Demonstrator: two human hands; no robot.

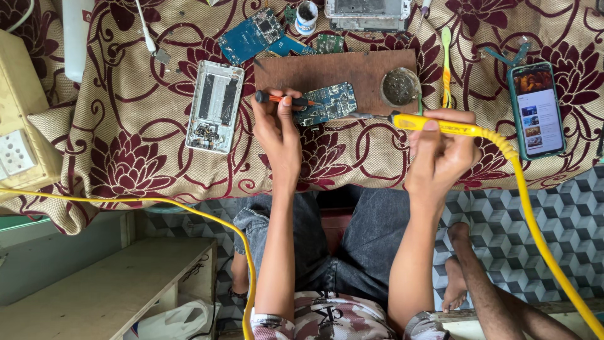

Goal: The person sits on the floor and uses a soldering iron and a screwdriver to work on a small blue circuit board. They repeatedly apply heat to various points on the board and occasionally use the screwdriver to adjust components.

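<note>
My left hand (279,132) grips a small screwdriver (283,99) with an orange and black handle, its tip resting on a blue circuit board (328,104). The board lies on a brown wooden block (327,69). In my right hand (440,151) is a yellow soldering iron (434,124); its metal tip points left at the board's right edge. The iron's yellow cable (535,208) runs down to the right.
An opened white phone frame (215,106) lies left of the block. A round tin of paste (400,87) sits on the block's right end. A phone with a lit screen (536,110) lies at right, more circuit boards (255,34) at the back, a socket box (16,151) at left.
</note>
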